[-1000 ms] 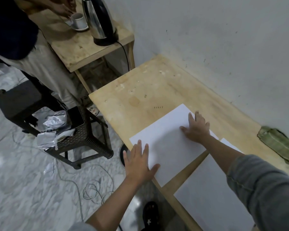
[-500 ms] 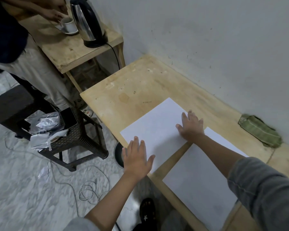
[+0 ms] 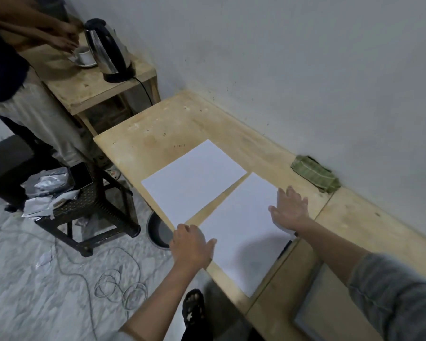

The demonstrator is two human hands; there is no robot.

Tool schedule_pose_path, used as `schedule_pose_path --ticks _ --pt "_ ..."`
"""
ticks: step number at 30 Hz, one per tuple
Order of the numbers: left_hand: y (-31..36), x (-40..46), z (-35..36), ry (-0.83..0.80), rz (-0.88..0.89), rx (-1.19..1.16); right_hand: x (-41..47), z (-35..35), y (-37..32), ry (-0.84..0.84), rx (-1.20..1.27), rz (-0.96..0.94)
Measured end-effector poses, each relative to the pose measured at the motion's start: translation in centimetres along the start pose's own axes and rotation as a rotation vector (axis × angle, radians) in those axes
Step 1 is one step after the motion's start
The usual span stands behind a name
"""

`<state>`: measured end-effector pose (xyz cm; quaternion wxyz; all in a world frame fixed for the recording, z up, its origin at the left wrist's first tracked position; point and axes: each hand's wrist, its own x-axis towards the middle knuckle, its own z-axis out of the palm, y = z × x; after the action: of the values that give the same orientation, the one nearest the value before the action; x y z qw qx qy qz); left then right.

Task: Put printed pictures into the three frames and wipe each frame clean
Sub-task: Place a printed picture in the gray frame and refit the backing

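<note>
Sheets of white paper lie face-down on the wooden worktop [image 3: 199,121]: the far sheet [image 3: 193,179] at 11 o'clock of the near sheet [image 3: 241,232], corners almost touching. Right hand [image 3: 289,209] rests flat, fingers spread, its grip wide, on the near sheet's 2 o'clock edge. Left hand [image 3: 191,244], fingers curled at the worktop's edge, touches the sheet's 9 o'clock corner; whether it pinches, I cannot tell. A green cloth [image 3: 315,174] lies at 1 o'clock by the wall.

far sheet [image 3: 193,178]: white, blank side up, flat on worktop [image 3: 172,124], beyond left fingers [image 3: 182,228] | near sheet [image 3: 244,232]: white, flat, under right fingers [image 3: 290,195]
</note>
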<state>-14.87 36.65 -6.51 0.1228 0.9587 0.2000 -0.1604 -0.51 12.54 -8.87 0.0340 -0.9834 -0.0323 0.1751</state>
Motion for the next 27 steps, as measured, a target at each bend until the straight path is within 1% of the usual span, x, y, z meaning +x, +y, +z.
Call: schedule_pose_path --ticks 3,6,11,13,18,22,27 --pt "0.7 -0.3 0.5 -0.019 -0.087 0.003 -1.3 0.6 1.9 -0.050 -0.005 0.043" --pt "1.1 -0.5 1.4 -0.016 -0.139 0.007 -2.3 1.4 3.5 -0.077 -0.006 0.043" --pt "1.9 -0.3 1.6 0.004 -0.195 -0.018 -2.6 1.2 4.3 0.008 0.072 0.017" --pt "2.0 -0.2 1.7 -0.002 -0.204 -0.038 -2.7 1.0 4.2 0.008 0.098 0.026" --pt "2.1 0.7 1.8 0.005 -0.183 -0.066 -2.2 0.3 3.6 -0.003 0.146 0.038" --pt "2.1 0.6 2.1 0.007 -0.156 -0.128 -2.3 -0.1 3.0 -0.030 0.140 0.072" --pt "2.5 0.4 2.3 0.030 -0.038 -0.115 -1.7 -1.2 1.6 -0.103 0.080 0.136"
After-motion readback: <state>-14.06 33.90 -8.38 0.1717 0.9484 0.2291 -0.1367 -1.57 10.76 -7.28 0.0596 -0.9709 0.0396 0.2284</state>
